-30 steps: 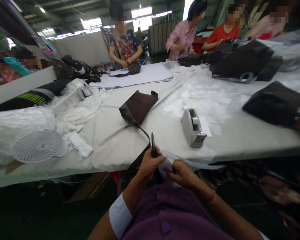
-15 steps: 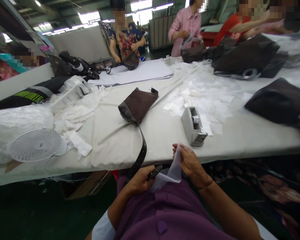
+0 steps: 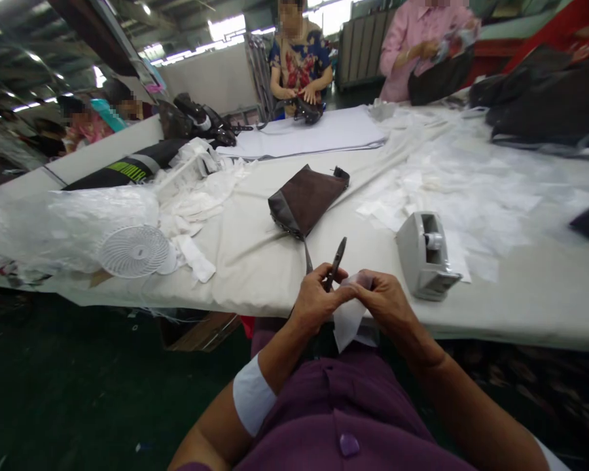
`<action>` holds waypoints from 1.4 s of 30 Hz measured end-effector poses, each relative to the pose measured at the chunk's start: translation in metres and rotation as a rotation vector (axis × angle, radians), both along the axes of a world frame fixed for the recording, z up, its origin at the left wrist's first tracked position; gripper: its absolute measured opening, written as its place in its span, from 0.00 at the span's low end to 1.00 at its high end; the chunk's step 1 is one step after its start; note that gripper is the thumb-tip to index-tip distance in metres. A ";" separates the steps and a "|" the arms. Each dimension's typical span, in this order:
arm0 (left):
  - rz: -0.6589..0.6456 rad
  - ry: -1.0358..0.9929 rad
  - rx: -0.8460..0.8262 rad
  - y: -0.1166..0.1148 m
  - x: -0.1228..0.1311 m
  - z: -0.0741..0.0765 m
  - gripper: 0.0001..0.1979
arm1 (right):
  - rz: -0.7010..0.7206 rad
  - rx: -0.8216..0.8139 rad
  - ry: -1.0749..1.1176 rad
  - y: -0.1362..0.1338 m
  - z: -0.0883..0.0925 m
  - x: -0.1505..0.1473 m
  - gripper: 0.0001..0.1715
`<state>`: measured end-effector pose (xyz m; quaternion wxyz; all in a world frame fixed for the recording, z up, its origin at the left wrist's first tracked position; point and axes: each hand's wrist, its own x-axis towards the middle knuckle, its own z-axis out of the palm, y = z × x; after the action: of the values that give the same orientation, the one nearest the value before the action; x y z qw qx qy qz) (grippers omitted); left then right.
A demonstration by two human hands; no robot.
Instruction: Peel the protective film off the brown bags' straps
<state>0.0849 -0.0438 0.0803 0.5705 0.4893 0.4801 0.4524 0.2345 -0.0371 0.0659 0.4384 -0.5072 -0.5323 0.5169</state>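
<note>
My left hand is closed on the end of a dark strap, whose tip points up between the fingers. The strap runs back to a brown and black bag lying on the white cloth of the table. A thin white sheet hangs from my right hand, its fingers pinched on the upper part. Both hands meet at the sheet, just over the table's front edge. A grey tape dispenser stands right of my right hand.
To the left lie a white fan, clear plastic and crumpled white paper. Thin white sheets spread at the right, near dark bags. Several people work across the table, one in a pink shirt.
Both hands have risen and come together, bringing the strap end upright beside the white sheet. The view has shifted, so the table and the bag appear farther right.
</note>
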 end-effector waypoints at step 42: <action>0.178 0.079 0.040 -0.009 -0.010 -0.014 0.14 | -0.187 0.208 0.007 -0.019 -0.022 -0.006 0.23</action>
<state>0.0750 -0.0527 0.0664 0.4989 0.4733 0.5346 0.4912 0.2283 -0.0561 0.0442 0.5368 -0.5047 -0.5316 0.4177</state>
